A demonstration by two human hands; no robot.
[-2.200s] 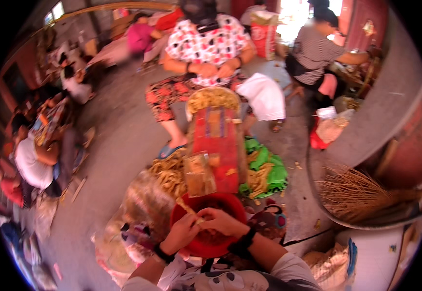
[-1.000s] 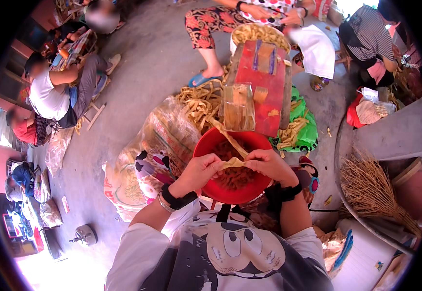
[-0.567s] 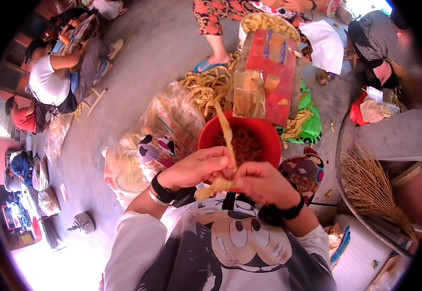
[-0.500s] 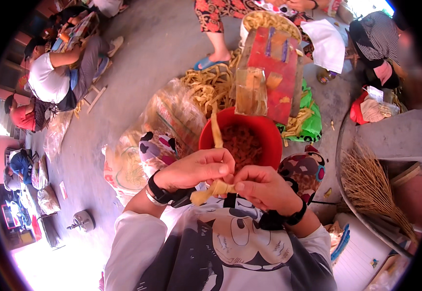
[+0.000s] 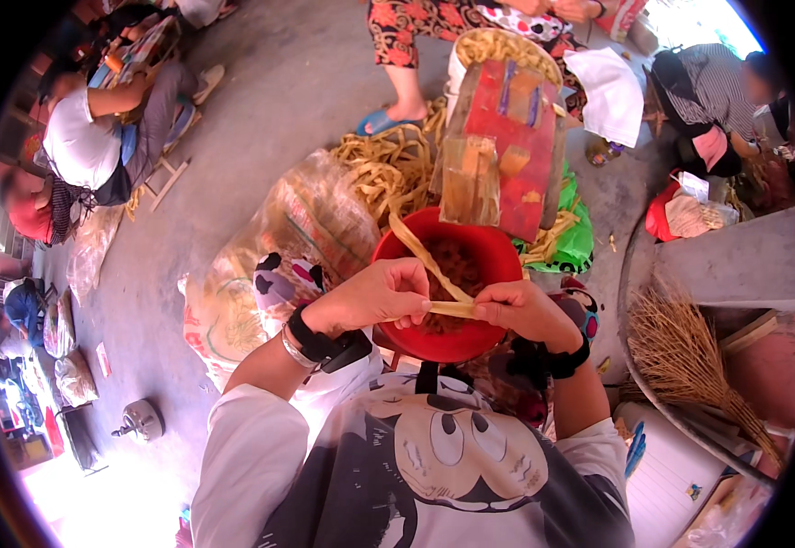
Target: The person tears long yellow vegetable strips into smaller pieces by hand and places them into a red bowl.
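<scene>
Over a red bucket, a pale yellow flat strip is stretched between my two hands. My left hand pinches its left end between thumb and fingers. At the other end, my right hand grips it with thumb and forefinger. From my right hand the strip folds back and runs up across the bucket toward a tangled pile of similar strips on the floor. Small reddish-brown pieces lie inside the bucket, partly hidden by the strip and my hands.
Beyond the bucket a red board leans against a white tub of strips. Plastic sacks lie left, a green bag right. A twig broom rests at the right. Other people sit around the room.
My hands have moved apart and slightly forward over the bucket. The strip, earlier bunched between my fingers with a loose end hanging by my left hand, is now drawn out straight.
</scene>
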